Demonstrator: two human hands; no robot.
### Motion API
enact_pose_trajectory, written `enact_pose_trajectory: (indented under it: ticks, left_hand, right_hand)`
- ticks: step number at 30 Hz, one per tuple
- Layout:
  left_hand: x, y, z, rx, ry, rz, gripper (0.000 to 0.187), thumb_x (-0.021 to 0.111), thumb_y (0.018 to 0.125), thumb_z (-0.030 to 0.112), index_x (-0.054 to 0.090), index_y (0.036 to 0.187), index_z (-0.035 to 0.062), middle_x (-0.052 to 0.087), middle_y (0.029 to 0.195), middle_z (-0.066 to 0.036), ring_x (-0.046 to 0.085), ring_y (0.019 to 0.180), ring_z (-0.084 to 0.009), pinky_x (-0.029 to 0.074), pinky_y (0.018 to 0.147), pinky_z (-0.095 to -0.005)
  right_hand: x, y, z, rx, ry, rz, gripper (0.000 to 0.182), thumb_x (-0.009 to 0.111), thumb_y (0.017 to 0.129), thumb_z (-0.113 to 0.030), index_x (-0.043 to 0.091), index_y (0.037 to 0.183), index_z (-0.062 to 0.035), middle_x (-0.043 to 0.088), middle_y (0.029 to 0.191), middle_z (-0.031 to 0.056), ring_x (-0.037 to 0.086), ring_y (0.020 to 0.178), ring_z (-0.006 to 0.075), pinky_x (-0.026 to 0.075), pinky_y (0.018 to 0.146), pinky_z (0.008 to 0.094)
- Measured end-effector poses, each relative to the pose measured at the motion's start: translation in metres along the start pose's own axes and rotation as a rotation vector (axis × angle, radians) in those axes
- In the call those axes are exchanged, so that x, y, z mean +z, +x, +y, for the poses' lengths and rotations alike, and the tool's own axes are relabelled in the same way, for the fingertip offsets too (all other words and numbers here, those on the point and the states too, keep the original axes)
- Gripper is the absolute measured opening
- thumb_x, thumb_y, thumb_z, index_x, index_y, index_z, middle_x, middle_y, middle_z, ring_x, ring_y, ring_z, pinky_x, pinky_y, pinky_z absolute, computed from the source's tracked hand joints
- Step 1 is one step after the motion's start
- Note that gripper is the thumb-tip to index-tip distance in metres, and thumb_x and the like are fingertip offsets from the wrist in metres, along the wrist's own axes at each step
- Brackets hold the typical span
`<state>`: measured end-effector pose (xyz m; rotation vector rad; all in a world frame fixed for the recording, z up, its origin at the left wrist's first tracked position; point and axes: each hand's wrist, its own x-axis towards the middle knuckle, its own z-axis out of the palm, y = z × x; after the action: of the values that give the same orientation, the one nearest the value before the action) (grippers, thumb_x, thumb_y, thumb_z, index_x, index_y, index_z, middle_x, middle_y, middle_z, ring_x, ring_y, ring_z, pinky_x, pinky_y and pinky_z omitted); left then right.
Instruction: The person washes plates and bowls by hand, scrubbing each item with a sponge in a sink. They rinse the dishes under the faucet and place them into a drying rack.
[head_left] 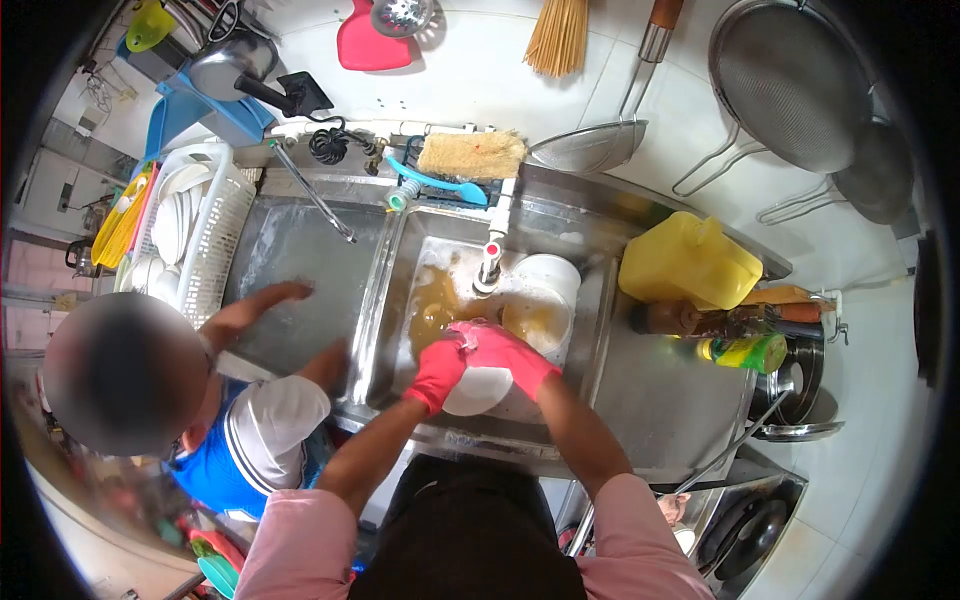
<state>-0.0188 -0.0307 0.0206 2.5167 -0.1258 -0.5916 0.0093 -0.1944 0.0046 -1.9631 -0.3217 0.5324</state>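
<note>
Both my hands wear pink rubber gloves and meet over the soapy sink basin (398,330). My left hand (438,368) is closed, its fingers against the other glove. My right hand (500,352) is curled beside it, and something small and pale shows between them, too hidden to name. Just below the gloves lies a white plate (478,396), partly covered by them. A bowl (540,318) with yellowish liquid sits right of my hands, in front of another white dish (552,272). Above them is the faucet (487,270). Brownish, foamy water fills the basin's left part.
Another person (270,420) stands at the left, one hand (290,291) over the left basin (300,240). A white dish rack (215,235) holds plates. On the right counter are a yellow jug (685,262) and bottles (745,352). Strainers (790,85) hang on the wall.
</note>
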Motion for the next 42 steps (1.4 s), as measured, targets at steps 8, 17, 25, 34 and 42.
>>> enact_pose_trajectory:
  ticks: [8,17,25,34,42]
  left_hand:
    - [0.008,0.012,-0.031,-0.186,-0.725,0.243,0.029,0.066,0.093,0.028,0.069,0.101,-0.0001,0.068,0.081,-0.005,0.057,0.069,-0.0120,0.049,0.065,-0.0306]
    - [0.116,-0.056,0.001,-0.757,-1.386,0.655,0.040,0.052,0.100,0.030,0.055,0.124,-0.0022,0.064,0.109,-0.013,0.060,0.092,-0.0191,0.049,0.076,-0.0321]
    - [0.072,-0.004,-0.028,-0.414,-1.146,0.082,0.037,0.049,0.100,0.023,0.051,0.127,-0.0024,0.061,0.113,-0.013,0.059,0.096,-0.0215,0.048,0.083,-0.0331]
    - [0.117,0.008,-0.029,-0.543,-0.765,0.485,0.030,0.054,0.098,0.017,0.059,0.115,-0.0063,0.068,0.101,-0.021,0.062,0.087,-0.0245,0.050,0.079,-0.0362]
    - [0.127,0.005,0.005,-0.368,-0.871,0.980,0.029,0.058,0.097,0.023,0.062,0.110,-0.0022,0.067,0.090,-0.011,0.060,0.080,-0.0206,0.049,0.075,-0.0365]
  right_hand:
    - [-0.036,-0.047,0.008,0.523,0.828,-0.047,0.044,0.067,0.070,-0.013,0.063,0.112,-0.0021,0.062,0.077,0.0029,0.053,0.056,0.0144,0.042,0.050,0.0302]
    - [0.085,-0.068,0.062,0.534,0.672,0.987,0.037,0.065,0.075,-0.013,0.064,0.110,-0.0018,0.061,0.080,0.0029,0.055,0.063,0.0141,0.045,0.056,0.0306]
    - [0.019,-0.106,0.061,-0.050,-0.091,0.400,0.020,0.060,0.081,-0.014,0.066,0.097,-0.0045,0.063,0.078,0.0069,0.058,0.067,0.0181,0.048,0.068,0.0356]
    - [0.035,-0.103,0.081,-0.183,-0.127,0.547,0.015,0.060,0.078,-0.017,0.065,0.074,-0.0037,0.057,0.065,0.0001,0.055,0.061,0.0123,0.044,0.057,0.0270]
    - [0.068,-0.107,0.047,0.145,-0.018,0.679,0.013,0.058,0.084,-0.016,0.066,0.079,-0.0072,0.061,0.073,0.0004,0.053,0.060,0.0101,0.039,0.049,0.0256]
